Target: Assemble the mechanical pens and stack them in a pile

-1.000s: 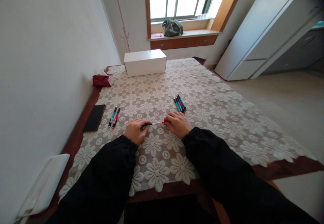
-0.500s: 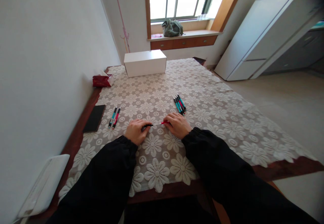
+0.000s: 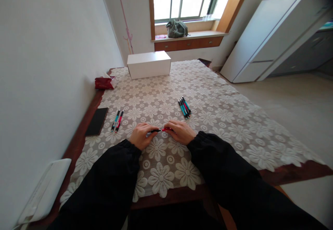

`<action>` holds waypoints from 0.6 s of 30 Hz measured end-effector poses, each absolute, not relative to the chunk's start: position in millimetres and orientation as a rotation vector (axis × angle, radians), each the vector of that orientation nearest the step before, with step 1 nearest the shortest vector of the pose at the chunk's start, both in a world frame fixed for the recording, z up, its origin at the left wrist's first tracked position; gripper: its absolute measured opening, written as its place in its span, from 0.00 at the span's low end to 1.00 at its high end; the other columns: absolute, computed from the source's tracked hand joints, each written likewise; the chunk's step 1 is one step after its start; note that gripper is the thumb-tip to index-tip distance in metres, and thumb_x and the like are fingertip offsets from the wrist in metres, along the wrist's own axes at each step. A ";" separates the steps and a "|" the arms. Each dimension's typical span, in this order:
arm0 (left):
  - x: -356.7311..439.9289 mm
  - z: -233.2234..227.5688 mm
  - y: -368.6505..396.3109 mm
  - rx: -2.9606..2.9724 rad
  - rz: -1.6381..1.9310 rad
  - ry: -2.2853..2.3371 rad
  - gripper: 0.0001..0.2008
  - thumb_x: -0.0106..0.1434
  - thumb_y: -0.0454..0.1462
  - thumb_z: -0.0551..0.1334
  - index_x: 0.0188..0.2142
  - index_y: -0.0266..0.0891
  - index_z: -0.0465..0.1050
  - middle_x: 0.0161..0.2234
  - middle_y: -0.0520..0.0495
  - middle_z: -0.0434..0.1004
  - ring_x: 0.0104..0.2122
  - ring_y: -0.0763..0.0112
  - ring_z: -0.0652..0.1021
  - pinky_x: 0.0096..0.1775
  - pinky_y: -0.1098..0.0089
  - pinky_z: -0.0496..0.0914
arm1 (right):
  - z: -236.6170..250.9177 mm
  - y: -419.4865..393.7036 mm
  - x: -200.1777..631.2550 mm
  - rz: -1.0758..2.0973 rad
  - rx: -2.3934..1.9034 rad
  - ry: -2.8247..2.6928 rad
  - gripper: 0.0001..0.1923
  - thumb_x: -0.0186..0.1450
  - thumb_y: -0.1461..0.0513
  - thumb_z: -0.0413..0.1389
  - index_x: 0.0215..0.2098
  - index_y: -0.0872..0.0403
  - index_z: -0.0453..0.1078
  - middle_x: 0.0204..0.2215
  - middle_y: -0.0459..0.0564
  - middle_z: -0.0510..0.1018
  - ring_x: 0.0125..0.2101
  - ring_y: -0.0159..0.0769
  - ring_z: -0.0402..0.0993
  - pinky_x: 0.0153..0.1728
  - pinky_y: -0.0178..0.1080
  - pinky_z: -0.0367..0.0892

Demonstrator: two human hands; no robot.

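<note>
Nearly end to end

Palms down, wrists turned inward, the left hand [image 3: 142, 135] pinches a black pen section [image 3: 155, 130] and the right hand [image 3: 182, 132] a red pen section [image 3: 165, 129], between them over the tablecloth [image 3: 161, 178]. Any lettering is too small to read.

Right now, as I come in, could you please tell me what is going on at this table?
A person's two hands are working over a lace tablecloth. The left hand holds a black pen part and the right hand a red pen part, lined up end to end; whether they touch is too small to tell. A teal pen and a red pen lie off to the left, and a cluster of pens lies just beyond the right hand.
</note>
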State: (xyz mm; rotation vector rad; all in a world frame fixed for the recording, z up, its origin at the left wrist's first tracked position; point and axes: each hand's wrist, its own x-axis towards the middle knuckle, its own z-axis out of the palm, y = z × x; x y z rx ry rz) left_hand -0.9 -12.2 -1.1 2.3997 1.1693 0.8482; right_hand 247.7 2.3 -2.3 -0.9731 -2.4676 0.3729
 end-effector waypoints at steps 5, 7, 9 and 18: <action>-0.9 -0.3 -12.1 2.405 0.856 1.148 0.07 0.68 0.37 0.64 0.44 0.46 0.80 0.41 0.50 0.84 0.43 0.62 0.81 0.50 0.58 0.73 | -0.5 0.7 247.4 0.404 -0.946 -2.477 0.08 0.75 0.60 0.50 0.45 0.52 0.69 0.38 0.50 0.77 0.38 0.38 0.75 0.38 0.36 0.65; -1.4 -0.8 -11.8 2.412 0.858 1.135 0.07 0.68 0.37 0.64 0.44 0.46 0.80 0.41 0.50 0.84 0.43 0.62 0.81 0.50 0.58 0.73 | -0.9 0.4 247.2 0.394 -0.938 -2.482 0.08 0.76 0.59 0.50 0.45 0.52 0.69 0.38 0.50 0.77 0.38 0.38 0.75 0.37 0.36 0.65; -2.0 -1.8 -11.5 2.419 0.859 1.120 0.07 0.69 0.37 0.64 0.45 0.46 0.79 0.41 0.50 0.84 0.43 0.62 0.81 0.51 0.58 0.73 | -1.6 0.2 246.9 0.381 -0.933 -2.487 0.08 0.76 0.59 0.50 0.45 0.52 0.69 0.38 0.50 0.77 0.38 0.38 0.75 0.37 0.36 0.65; -2.8 -2.9 -11.3 2.425 0.876 1.092 0.07 0.70 0.39 0.63 0.45 0.45 0.79 0.41 0.49 0.84 0.43 0.61 0.81 0.51 0.57 0.72 | -0.4 -2.2 245.1 0.394 -0.933 -2.468 0.06 0.73 0.61 0.52 0.47 0.53 0.67 0.39 0.51 0.77 0.40 0.39 0.75 0.40 0.37 0.67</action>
